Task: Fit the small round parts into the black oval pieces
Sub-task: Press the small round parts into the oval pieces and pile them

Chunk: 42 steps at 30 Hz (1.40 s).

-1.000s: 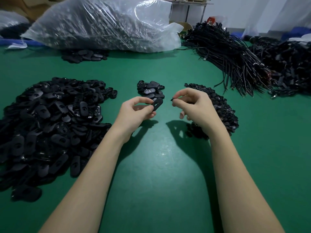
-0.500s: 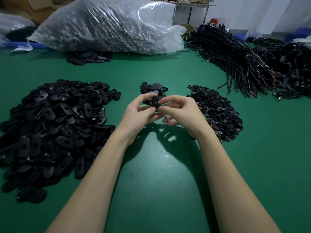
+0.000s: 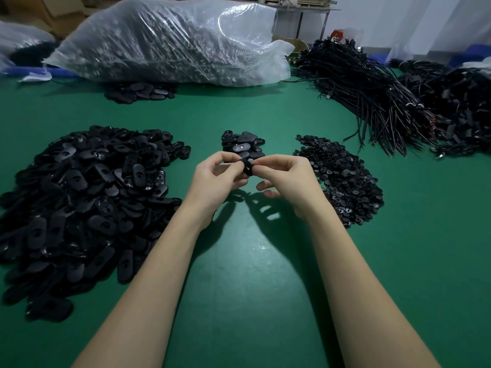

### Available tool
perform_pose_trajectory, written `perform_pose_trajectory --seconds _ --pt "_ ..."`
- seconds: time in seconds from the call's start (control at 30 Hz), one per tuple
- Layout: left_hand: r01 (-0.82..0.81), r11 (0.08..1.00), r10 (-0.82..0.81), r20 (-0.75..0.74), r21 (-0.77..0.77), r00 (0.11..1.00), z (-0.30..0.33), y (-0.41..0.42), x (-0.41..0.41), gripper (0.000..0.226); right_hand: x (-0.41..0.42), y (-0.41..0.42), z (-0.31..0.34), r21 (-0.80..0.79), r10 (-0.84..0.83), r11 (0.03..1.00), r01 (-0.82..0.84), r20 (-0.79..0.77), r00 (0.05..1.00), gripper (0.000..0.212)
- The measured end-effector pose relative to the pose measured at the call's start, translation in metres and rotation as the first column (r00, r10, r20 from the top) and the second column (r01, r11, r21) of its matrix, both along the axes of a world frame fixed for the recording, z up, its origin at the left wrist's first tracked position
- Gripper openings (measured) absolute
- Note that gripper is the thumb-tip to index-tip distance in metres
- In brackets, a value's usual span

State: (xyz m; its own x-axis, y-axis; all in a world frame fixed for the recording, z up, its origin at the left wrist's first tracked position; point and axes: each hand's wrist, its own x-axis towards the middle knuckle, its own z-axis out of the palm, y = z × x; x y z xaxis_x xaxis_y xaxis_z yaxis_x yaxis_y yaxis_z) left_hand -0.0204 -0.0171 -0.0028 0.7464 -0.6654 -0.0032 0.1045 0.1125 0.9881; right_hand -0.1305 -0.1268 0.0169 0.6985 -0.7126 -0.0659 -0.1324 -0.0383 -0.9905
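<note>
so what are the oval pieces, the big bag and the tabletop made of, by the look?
Oval pieces: likely moulded plastic, black, semi-gloss; soft highlights on smooth rounded faces.
Bag: thin clear plastic film; crinkled, shiny, contents show through.
Tabletop: green, faint sheen; possibly a rubber or vinyl mat, hard to tell.

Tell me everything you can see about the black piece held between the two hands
The black oval piece looks like matte plastic, rounded, with a small opening on its facing side. It is held above the green table, in front of a small pile of similar pieces. The left hand and right hand both pinch it with fingertips, hiding most of it.
</note>
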Motion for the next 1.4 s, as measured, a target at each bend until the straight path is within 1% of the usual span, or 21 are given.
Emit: perform_pose_trajectory --seconds 0.1,0.17,0.33,0.5,0.67,0.87,1.0,1.07,1.23,1.4 --pt "-0.002 0.999 0.0 -0.059 -0.036 0.998 -0.002 0.001 0.002 0.009 0.0 -0.001 0.001 0.014 -0.035 0.999 0.036 -0.006 0.999 0.004" --pt "0.007 0.998 -0.011 -0.07 -0.06 0.998 -0.003 0.002 0.003 0.011 0.001 -0.001 0.001 0.008 -0.051 0.999 0.051 -0.017 0.999 0.006" --pt "0.033 0.997 -0.035 -0.029 -0.064 0.999 -0.001 0.003 0.001 0.019 0.003 -0.001 0.0 0.001 -0.084 0.996 0.084 -0.037 0.996 0.006" --pt "0.039 0.997 -0.04 -0.016 -0.059 0.999 -0.001 0.003 0.0 0.02 0.004 -0.001 -0.001 -0.003 -0.109 0.994 0.109 -0.043 0.993 0.006" --pt "0.049 0.997 -0.048 0.015 -0.054 0.999 -0.002 0.003 -0.001 0.021 0.003 -0.002 -0.002 0.004 -0.089 0.996 0.089 -0.035 0.995 0.005" --pt "0.06 0.997 -0.058 0.049 -0.047 0.997 -0.003 0.002 -0.001 0.023 0.003 -0.004 -0.003 0.006 -0.097 0.995 0.097 -0.047 0.994 0.009" --pt "0.066 0.997 -0.064 0.042 -0.038 0.997 -0.003 0.003 0.0 0.022 0.003 -0.005 -0.004 -0.003 -0.102 0.995 0.102 -0.069 0.992 0.017" --pt "0.074 0.997 -0.074 0.012 -0.037 0.997 -0.002 0.004 0.002 0.02 0.002 -0.007 -0.004 -0.006 -0.085 0.996 0.085 -0.078 0.993 0.017" --pt "0.113 0.992 -0.117 -0.087 -0.051 0.989 0.001 0.007 0.003 0.015 -0.004 -0.008 -0.005 0.062 0.075 0.995 -0.072 -0.04 0.996 0.016" --pt "0.117 0.993 -0.119 -0.091 -0.029 0.989 0.001 0.009 0.004 0.015 -0.005 -0.01 -0.003 0.1 0.132 0.986 -0.132 0.0 0.991 0.011"
